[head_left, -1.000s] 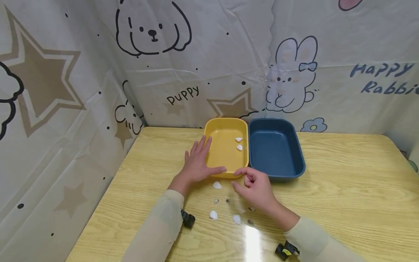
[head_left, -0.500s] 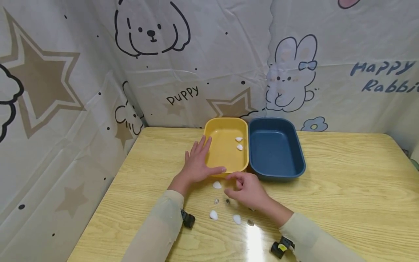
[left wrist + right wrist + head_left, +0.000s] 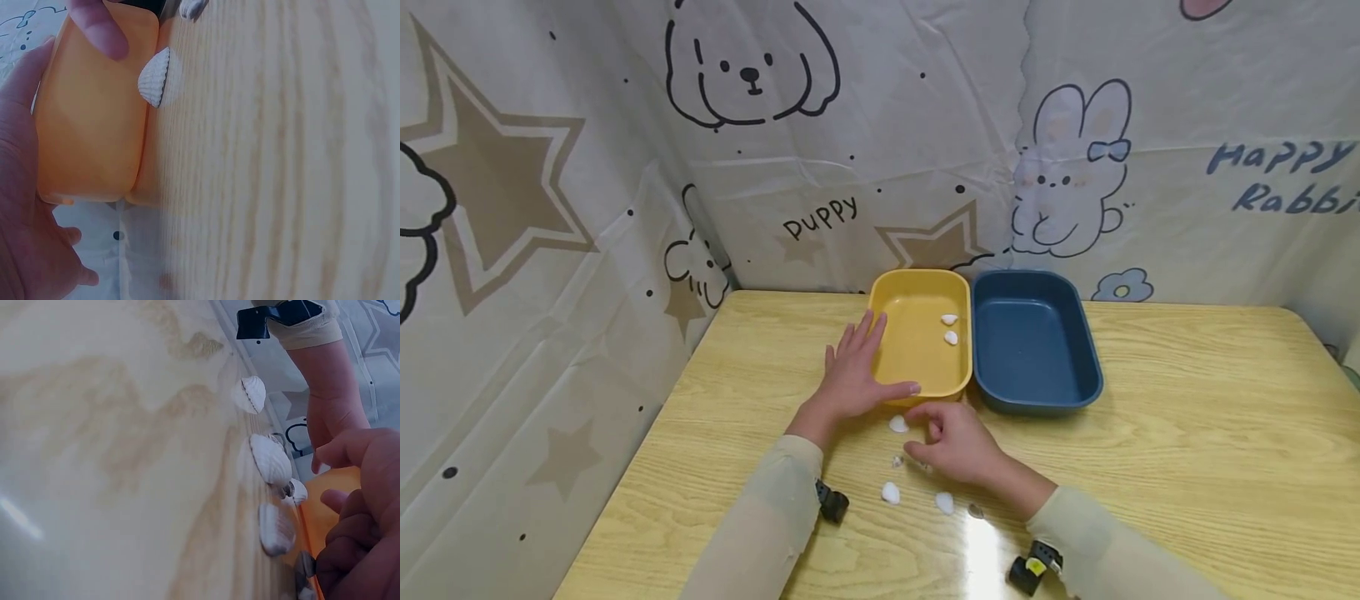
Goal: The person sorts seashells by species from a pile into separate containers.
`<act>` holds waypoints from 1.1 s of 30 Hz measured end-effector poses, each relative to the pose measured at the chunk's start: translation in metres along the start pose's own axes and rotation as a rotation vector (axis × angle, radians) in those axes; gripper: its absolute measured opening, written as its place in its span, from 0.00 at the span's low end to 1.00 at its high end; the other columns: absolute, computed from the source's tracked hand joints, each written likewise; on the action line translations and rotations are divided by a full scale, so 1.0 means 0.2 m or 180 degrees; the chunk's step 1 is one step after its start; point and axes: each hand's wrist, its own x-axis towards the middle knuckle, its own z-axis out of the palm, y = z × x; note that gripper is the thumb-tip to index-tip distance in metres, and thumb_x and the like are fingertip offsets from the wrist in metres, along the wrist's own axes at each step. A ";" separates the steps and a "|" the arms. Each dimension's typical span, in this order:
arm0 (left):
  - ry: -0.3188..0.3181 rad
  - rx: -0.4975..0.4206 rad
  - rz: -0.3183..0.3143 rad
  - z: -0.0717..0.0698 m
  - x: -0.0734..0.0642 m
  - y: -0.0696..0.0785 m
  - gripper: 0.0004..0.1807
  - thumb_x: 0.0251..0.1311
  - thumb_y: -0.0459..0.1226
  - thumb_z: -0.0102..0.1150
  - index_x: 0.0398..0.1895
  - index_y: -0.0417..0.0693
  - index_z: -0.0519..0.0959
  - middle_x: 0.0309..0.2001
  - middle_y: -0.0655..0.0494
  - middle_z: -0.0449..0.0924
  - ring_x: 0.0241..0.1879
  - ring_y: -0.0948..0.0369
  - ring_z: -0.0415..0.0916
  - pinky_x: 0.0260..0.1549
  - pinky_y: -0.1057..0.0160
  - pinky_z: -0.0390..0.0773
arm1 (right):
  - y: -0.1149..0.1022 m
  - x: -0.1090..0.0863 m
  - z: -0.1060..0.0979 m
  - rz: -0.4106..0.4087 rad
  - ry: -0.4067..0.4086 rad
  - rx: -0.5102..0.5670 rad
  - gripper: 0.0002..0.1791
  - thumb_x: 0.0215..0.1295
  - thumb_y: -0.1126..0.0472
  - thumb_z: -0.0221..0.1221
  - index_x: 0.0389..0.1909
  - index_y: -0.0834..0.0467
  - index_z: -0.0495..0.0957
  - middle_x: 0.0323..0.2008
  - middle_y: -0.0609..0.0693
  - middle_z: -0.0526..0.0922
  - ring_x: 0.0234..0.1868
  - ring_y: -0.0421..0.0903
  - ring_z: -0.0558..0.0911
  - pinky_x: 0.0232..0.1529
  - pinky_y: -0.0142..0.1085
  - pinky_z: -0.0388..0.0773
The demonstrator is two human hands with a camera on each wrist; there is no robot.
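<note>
My left hand point(image 3: 852, 379) lies spread on a yellow tray point(image 3: 916, 358), with its fingers over the left rim and its thumb along the front rim. Two white seashells point(image 3: 951, 337) lie inside that tray. In front of it, a white ribbed seashell point(image 3: 154, 78) sits on the table. My right hand point(image 3: 961, 443) hovers close beside this shell, index finger and thumb apart, the other fingers curled in. Nothing shows between its finger and thumb. Other white seashells point(image 3: 891, 492) and small darker shells point(image 3: 976, 511) lie nearer me; the right hand partly covers some.
A dark blue tray point(image 3: 1033, 350) stands against the yellow tray's right side. Both trays are near the back edge of the wooden table point(image 3: 1210, 433). A printed cloth point(image 3: 925, 108) hangs behind and to the left.
My right hand has moved left and slightly toward me, from the yellow tray's front right corner to beside the white shell. My left hand stays on the yellow tray.
</note>
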 end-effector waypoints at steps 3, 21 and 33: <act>-0.0003 0.0027 0.0007 0.00 0.00 0.00 0.68 0.43 0.77 0.59 0.82 0.63 0.38 0.81 0.59 0.32 0.77 0.49 0.28 0.67 0.33 0.36 | -0.01 0.01 0.00 0.0019 -0.0005 -0.0163 0.17 0.54 0.61 0.72 0.45 0.61 0.85 0.13 0.38 0.66 0.15 0.34 0.65 0.21 0.32 0.65; -0.0020 0.0057 -0.0008 0.00 0.01 0.00 0.67 0.45 0.74 0.62 0.81 0.66 0.35 0.81 0.59 0.31 0.77 0.49 0.28 0.67 0.34 0.36 | -0.03 0.03 -0.01 -0.0205 -0.0297 -0.0561 0.19 0.55 0.59 0.69 0.49 0.59 0.84 0.13 0.37 0.69 0.15 0.34 0.69 0.19 0.33 0.67; -0.0057 0.0024 -0.0017 0.00 0.01 0.00 0.68 0.43 0.77 0.59 0.81 0.66 0.35 0.80 0.60 0.30 0.77 0.52 0.26 0.67 0.35 0.33 | -0.05 0.04 -0.01 -0.0173 -0.0329 -0.0854 0.17 0.57 0.63 0.63 0.48 0.56 0.85 0.13 0.37 0.67 0.14 0.35 0.66 0.17 0.34 0.63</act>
